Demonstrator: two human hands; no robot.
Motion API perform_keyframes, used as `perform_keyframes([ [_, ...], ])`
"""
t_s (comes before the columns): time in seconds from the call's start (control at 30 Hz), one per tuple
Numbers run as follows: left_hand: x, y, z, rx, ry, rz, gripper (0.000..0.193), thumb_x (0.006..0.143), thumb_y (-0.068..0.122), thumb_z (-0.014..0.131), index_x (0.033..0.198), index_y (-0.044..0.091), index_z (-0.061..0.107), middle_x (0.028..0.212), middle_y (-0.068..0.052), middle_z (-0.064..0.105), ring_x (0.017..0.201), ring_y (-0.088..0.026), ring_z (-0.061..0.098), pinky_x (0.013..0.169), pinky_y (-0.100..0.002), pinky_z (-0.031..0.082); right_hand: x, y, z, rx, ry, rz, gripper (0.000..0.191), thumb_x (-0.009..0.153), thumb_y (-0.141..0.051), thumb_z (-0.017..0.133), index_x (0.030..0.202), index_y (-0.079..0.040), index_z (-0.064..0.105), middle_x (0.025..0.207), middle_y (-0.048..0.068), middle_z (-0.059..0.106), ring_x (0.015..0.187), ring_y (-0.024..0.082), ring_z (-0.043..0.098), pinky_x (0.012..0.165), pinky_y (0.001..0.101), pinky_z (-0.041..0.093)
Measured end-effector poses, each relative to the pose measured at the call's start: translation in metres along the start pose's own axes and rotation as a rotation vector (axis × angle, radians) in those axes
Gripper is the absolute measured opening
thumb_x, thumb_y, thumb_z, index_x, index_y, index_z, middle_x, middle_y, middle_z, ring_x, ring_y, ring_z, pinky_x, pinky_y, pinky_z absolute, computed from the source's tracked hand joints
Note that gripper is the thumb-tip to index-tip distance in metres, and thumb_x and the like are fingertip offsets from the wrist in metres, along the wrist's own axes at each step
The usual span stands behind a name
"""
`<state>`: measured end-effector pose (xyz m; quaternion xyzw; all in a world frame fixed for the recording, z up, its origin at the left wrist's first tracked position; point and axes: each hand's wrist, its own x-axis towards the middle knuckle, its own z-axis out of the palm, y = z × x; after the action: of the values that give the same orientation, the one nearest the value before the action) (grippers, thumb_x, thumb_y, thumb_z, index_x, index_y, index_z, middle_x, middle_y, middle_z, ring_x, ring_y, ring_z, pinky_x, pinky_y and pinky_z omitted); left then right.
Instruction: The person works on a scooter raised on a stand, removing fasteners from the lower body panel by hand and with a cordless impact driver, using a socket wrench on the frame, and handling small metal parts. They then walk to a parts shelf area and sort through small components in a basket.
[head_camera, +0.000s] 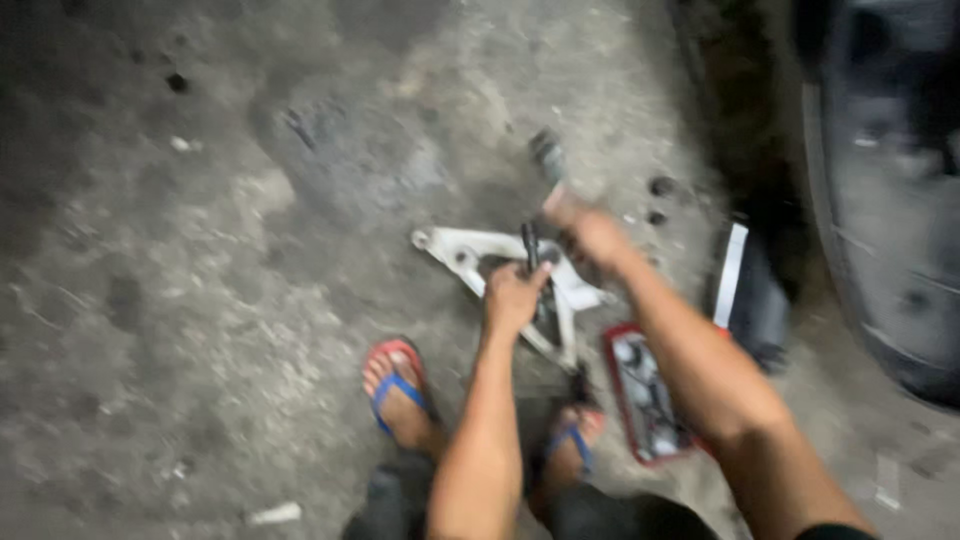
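Gripping dark rod (530, 245) upright in closed left hand (513, 297), over pale metal bracket (470, 250) lying on concrete floor (200, 300) between feet. Swinging hammer (547, 157), probably, in clenched right hand (590, 235); blurred. Bracket looking heavy, stiff; best held by arm.

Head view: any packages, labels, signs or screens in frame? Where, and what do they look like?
No labels, signs or screens can be made out; the frame is blurred.
Red tray: on the concrete floor under the right forearm, an open oblong box with a red rim, holding grey metal pieces.
Dark flat thing: right of the tray, a white strip along one edge; kind unclear.
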<state>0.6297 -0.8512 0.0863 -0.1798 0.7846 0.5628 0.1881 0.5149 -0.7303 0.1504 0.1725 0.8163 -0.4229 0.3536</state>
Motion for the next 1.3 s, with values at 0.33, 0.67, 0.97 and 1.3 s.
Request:
perform_keyframes([
  [0.33,-0.136,0.061,0.073,0.282,-0.461,-0.138,0.034,0.076,0.02,0.065,0.102,0.002,0.077,0.109,-0.029,0.07,0.11,-0.042,0.068,0.095,-0.05,0.054,-0.076,0.069,-0.018,-0.519,0.233,0.079,0.062,0.081,-0.058,0.075,0.096,0.002,0.076,0.092,0.029,0.071,0.089,0.043,0.072,0.078,0.0513,0.056],
  [0.67,-0.218,0.114,0.012,-0.973,-0.06,-0.676,0.031,0.099,0.036,0.066,0.095,0.005,0.064,0.068,-0.01,0.065,0.049,-0.022,0.057,0.042,-0.037,0.043,-0.21,0.056,-0.058,0.365,0.367,0.061,0.056,0.101,-0.056,0.062,0.096,0.0,0.066,0.073,0.011,0.063,0.068,0.025,0.061,0.063,0.0415,0.049],
  [0.97,-0.349,0.296,-0.106,-1.14,0.011,-0.533,0.033,0.1,0.038,0.063,0.089,0.008,0.067,0.067,-0.007,0.067,0.044,-0.016,0.053,0.037,-0.032,0.039,-0.49,0.014,-0.09,1.093,-0.213,-0.477,0.064,0.122,-0.052,0.047,0.08,-0.005,0.057,0.062,0.002,0.056,0.056,0.015,0.051,0.052,0.0283,0.043],
  [1.3,-0.597,0.469,-0.117,-1.195,-0.241,-0.142,0.028,0.1,0.032,0.065,0.091,0.006,0.068,0.075,-0.007,0.069,0.058,-0.017,0.062,0.053,-0.033,0.049,-0.774,-0.036,-0.167,0.191,0.205,-0.922,0.061,0.095,-0.056,0.052,0.113,0.0,0.07,0.087,0.001,0.071,0.077,0.011,0.066,0.07,0.0274,0.049],
])
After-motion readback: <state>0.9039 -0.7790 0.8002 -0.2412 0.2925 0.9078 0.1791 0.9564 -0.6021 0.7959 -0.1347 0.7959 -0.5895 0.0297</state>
